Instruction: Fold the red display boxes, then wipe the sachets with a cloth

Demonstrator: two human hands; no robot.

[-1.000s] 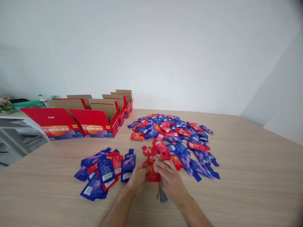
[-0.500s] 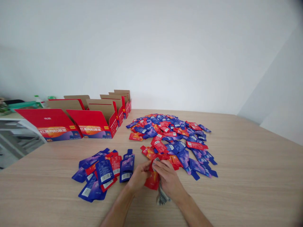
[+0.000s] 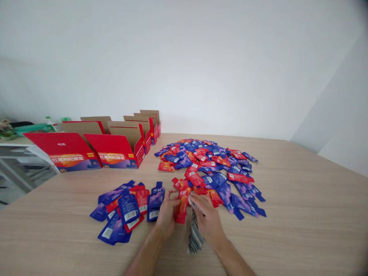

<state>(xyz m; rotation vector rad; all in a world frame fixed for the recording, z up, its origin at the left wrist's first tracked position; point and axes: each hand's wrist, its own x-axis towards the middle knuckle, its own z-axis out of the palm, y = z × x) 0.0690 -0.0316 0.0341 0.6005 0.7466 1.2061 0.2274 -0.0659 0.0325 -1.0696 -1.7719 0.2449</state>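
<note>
My left hand (image 3: 166,212) pinches a red sachet (image 3: 182,209) by its left edge and holds it upright, edge-on, just above the wooden table (image 3: 301,214). My right hand (image 3: 207,220) is closed around a thick stack of sachets (image 3: 195,237) whose striped edges stick out below the palm. Its fingertips touch the red sachet's right side. Right behind both hands begins the large loose heap of red and blue sachets (image 3: 209,165).
A smaller pile of mostly blue sachets (image 3: 126,209) lies left of my left hand. Several open red cardboard boxes (image 3: 115,147) stand in a row at the table's back left. A white shelf (image 3: 17,153) with clutter sits beyond the left edge.
The red sachet was facing me flat a second ago; it has been turned edge-on between both hands. The stack under my right hand has tilted slightly lower.
</note>
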